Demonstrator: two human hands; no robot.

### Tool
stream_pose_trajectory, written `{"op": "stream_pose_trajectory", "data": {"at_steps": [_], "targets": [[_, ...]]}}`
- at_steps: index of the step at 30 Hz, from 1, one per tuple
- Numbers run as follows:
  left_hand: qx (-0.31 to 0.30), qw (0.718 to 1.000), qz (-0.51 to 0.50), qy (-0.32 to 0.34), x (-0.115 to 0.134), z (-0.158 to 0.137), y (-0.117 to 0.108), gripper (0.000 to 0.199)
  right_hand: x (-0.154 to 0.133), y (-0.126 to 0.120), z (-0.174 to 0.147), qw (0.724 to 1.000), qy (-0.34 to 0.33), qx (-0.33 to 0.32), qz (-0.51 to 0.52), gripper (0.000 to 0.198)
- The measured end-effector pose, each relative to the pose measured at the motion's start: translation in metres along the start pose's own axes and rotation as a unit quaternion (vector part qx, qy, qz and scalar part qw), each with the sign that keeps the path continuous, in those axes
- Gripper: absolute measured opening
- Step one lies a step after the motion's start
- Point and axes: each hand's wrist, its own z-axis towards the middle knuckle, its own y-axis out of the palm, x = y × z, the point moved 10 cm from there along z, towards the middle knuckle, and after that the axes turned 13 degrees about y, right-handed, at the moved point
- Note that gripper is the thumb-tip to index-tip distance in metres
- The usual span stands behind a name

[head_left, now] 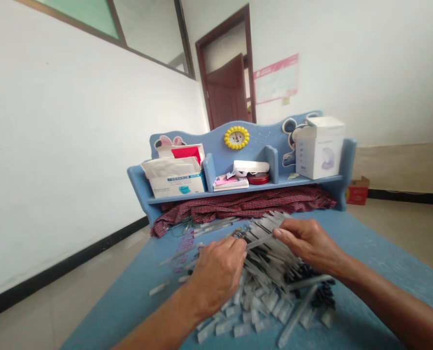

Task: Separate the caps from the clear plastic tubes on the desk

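Note:
A translucent pen barrel [259,242] slants between my two hands above a heap of pen parts. My right hand [306,243] pinches its far right end between thumb and fingertips. At the barrel's lower left end, the fingers of my left hand [220,267] are curled closed; the hand's back hides what they hold. Under and around the hands lie many clear pen barrels [297,316], frosted pen caps [242,330] and thin dark refills [263,226]. Small black pieces [320,290] are bunched below my right wrist.
The blue desk [129,301] has a raised back shelf [282,183] bearing a mask box [178,184], papers [231,183], a red round tin [258,179] and a white carton [320,148]. A plaid cloth [238,204] lies bunched beneath the shelf. Loose caps [159,288] lie at left.

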Motion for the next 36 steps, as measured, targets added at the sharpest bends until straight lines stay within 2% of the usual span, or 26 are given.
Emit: {"op": "stream_pose_trajectory", "data": {"at_steps": [2,6,13,17,20,22,26,28,31,36], "targets": [[0.040,0.999,-0.010,0.020,0.010,-0.005,-0.001,0.019,0.007,0.005,0.001,0.998,0.037,-0.029,0.049,0.041],[0.100,0.993,-0.005,0.061,0.016,-0.017,-0.003,0.020,0.019,0.025,-0.001,0.978,0.109,-0.127,0.122,0.045],[0.133,0.989,-0.013,0.071,0.023,-0.026,-0.006,0.018,0.027,0.038,-0.008,0.957,0.175,-0.199,0.119,0.041],[0.143,0.986,-0.059,0.064,0.024,-0.027,-0.008,0.018,0.028,0.042,-0.012,0.939,0.179,-0.239,0.169,0.040],[0.126,0.980,-0.156,0.011,0.015,-0.026,-0.004,0.014,0.025,0.042,-0.012,0.927,0.172,-0.250,0.220,0.041],[0.085,0.965,-0.244,-0.036,0.008,-0.024,0.007,0.010,0.023,0.042,-0.012,0.921,0.166,-0.255,0.242,0.039],[0.008,0.891,-0.442,-0.102,0.005,-0.024,0.031,0.014,0.017,0.041,-0.012,0.910,0.159,-0.267,0.274,0.036],[-0.009,0.862,-0.493,-0.117,0.005,-0.025,0.039,0.019,0.014,0.041,-0.012,0.907,0.153,-0.275,0.279,0.036],[-0.023,0.854,-0.505,-0.124,0.003,-0.027,0.044,0.026,0.013,0.040,-0.012,0.912,0.146,-0.274,0.268,0.036],[-0.010,0.863,-0.489,-0.128,0.002,-0.026,0.039,0.026,0.018,0.037,-0.011,0.946,0.144,-0.242,0.159,0.038]]}}
